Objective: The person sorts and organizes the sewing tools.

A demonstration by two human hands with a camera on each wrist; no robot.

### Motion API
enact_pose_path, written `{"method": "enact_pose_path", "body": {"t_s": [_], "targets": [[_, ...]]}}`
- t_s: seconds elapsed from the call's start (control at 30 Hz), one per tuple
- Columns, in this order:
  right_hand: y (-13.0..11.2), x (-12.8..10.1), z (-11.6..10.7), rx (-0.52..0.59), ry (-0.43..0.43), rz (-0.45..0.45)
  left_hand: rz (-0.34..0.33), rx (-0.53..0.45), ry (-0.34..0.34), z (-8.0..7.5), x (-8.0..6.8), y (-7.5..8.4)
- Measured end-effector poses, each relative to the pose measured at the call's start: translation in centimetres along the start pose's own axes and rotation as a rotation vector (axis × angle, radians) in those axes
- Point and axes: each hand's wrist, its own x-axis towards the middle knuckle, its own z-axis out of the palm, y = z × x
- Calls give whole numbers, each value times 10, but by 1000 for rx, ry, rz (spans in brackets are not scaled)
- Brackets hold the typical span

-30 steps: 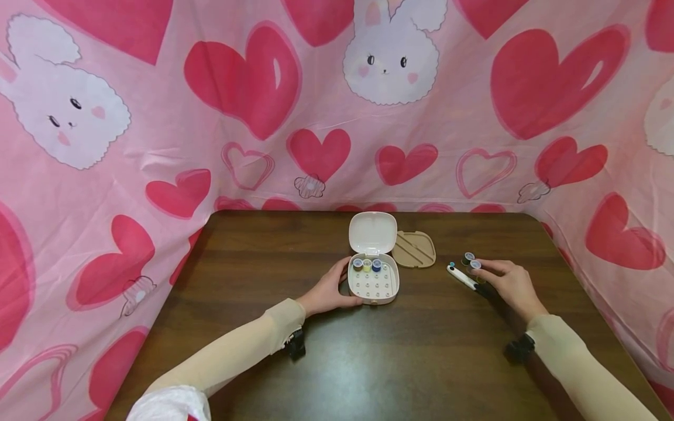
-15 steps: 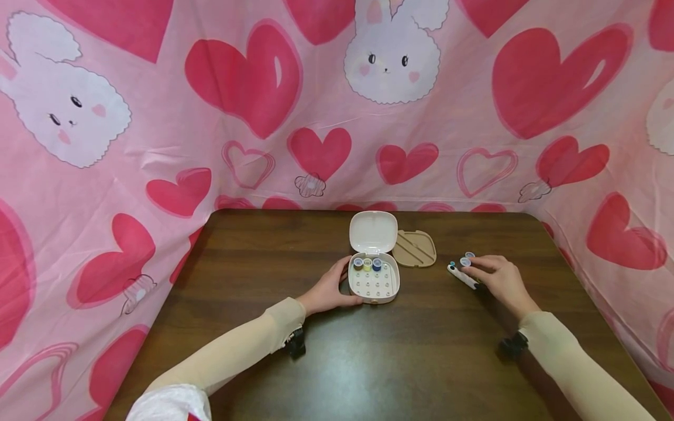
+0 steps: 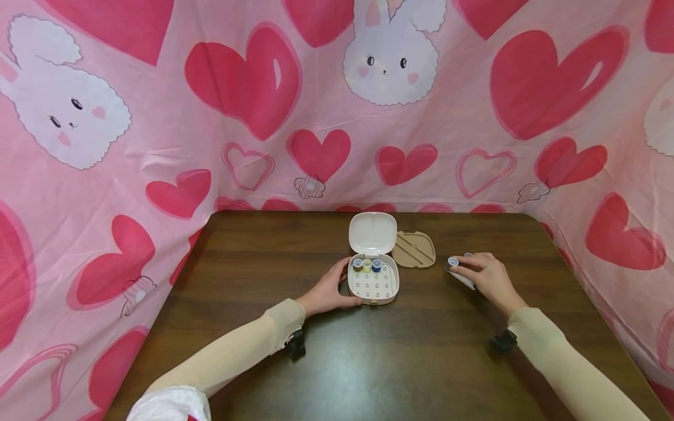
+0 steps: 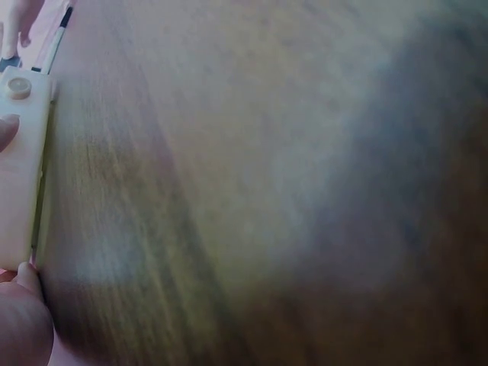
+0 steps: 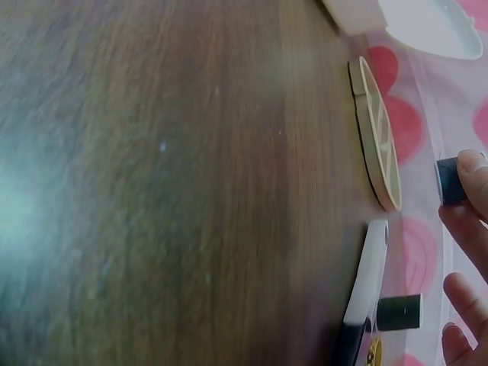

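Observation:
A white case [image 3: 391, 290] lies open on the dark wooden table [image 3: 400, 362], its lid [image 3: 372, 232] tipped back. Three small pots, blue [image 3: 357, 264], yellow [image 3: 367, 264] and dark blue [image 3: 376, 264], stand in its back row. My left hand [image 3: 344, 283] grips the case's left side; the left wrist view shows the case [image 4: 19, 164] with my thumb [image 4: 23, 328] at its corner. My right hand [image 3: 457, 264] pinches a small white-capped pot [image 3: 453, 261], a dark pot [image 5: 451, 181] in the right wrist view, above a white pen-like tool [image 3: 463, 280].
A tan oval insert [image 3: 415, 249] lies just right of the lid. Another small pot [image 3: 468, 255] stands behind my right hand, seen in the right wrist view as a dark pot [image 5: 399, 311] beside the white tool [image 5: 366, 286]. Pink heart-print cloth [image 3: 158, 146] walls the table.
My right hand has moved left toward the case, carrying one small pot away from the others. The left hand and the case have stayed put.

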Motion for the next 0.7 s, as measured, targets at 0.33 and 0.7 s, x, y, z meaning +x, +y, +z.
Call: {"method": "enact_pose_path", "body": {"t_s": [0.33,0.7], "targets": [[-10,6,12,-9,-12,-37,-2,0,-3,-1,-1,3],[-22,18,28,11,-8,-72,1,-1,-7,-2,-1,3]]}}
